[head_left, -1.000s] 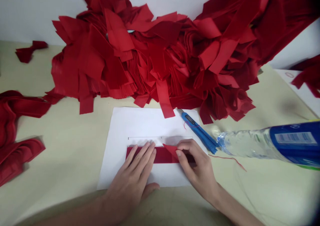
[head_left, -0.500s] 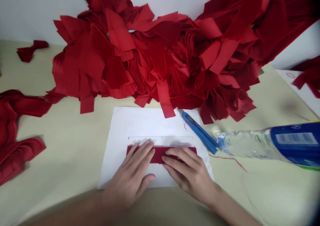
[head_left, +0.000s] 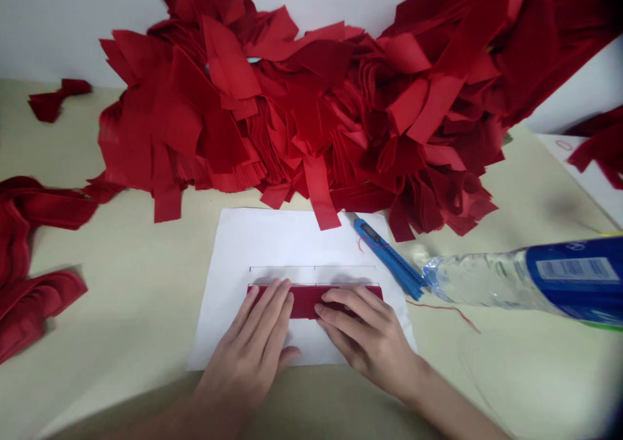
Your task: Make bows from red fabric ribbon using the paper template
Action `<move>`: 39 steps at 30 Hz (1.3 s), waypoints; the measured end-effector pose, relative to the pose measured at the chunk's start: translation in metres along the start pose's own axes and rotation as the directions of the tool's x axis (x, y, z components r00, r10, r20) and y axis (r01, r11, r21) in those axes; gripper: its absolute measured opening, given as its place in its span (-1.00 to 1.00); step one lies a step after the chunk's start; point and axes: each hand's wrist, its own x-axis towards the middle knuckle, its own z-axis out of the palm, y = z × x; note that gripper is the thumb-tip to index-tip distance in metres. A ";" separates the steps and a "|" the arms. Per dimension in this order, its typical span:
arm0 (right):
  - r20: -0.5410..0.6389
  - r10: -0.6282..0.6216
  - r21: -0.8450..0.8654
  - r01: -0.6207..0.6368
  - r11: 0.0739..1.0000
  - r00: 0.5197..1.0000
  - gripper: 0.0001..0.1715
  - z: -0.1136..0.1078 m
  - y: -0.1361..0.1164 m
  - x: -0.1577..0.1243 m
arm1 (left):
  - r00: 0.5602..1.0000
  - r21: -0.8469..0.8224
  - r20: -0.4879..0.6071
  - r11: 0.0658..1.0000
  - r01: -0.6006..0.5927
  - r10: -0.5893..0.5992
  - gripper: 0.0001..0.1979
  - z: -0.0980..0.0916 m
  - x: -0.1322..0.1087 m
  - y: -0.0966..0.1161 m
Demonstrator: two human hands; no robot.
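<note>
A dark red fabric strip lies flat on a white sheet of paper, its upper edge along a ruled black line. My left hand rests on the strip's left end, fingers stretched out flat. On the right part of the strip lies my right hand, fingers bent a little and apart, the tips touching the cloth. Neither hand grips the strip; both press on it from above. Parts of the strip are hidden under the fingers. A second ruled line with end marks shows higher on the paper.
Behind the paper rises a large heap of red fabric strips. A blue utility knife lies across the paper's right edge, beside a plastic bottle on its side. A red thread lies nearby. More red cloth sits at left.
My left hand has shifted slightly to the left along the strip, its fingers now closer together. My right hand and the strip have hardly moved.
</note>
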 end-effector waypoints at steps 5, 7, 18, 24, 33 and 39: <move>-0.006 -0.001 -0.004 0.001 1.000 1.000 -0.83 0.000 -0.001 0.001 | 0.997 0.003 0.078 1.000 -0.005 0.005 -0.42 0.004 -0.003 -0.001; -0.005 -0.003 -0.007 0.003 1.000 1.000 -0.83 0.001 -0.001 0.001 | 0.995 -0.012 0.099 1.000 -0.005 0.006 -0.40 0.005 -0.003 -0.002; -0.042 -0.060 -0.079 0.056 0.995 0.997 -0.81 0.001 -0.001 -0.003 | 0.991 0.008 0.137 1.000 -0.011 0.010 -0.42 0.006 -0.003 -0.002; -0.037 -0.082 -0.104 0.077 0.992 0.996 -0.79 0.001 -0.003 -0.002 | 0.992 -0.043 0.126 0.999 0.011 -0.006 -0.40 0.006 -0.004 -0.002; -0.045 -0.093 -0.108 0.088 0.990 0.995 -0.79 0.001 -0.004 -0.003 | 0.989 -0.016 0.142 1.000 -0.026 0.028 -0.43 0.006 -0.005 -0.002; -0.007 -0.129 -0.139 0.127 0.982 0.992 -0.74 0.000 -0.003 -0.006 | 0.988 0.001 0.149 0.999 -0.035 0.034 -0.45 0.005 -0.003 -0.001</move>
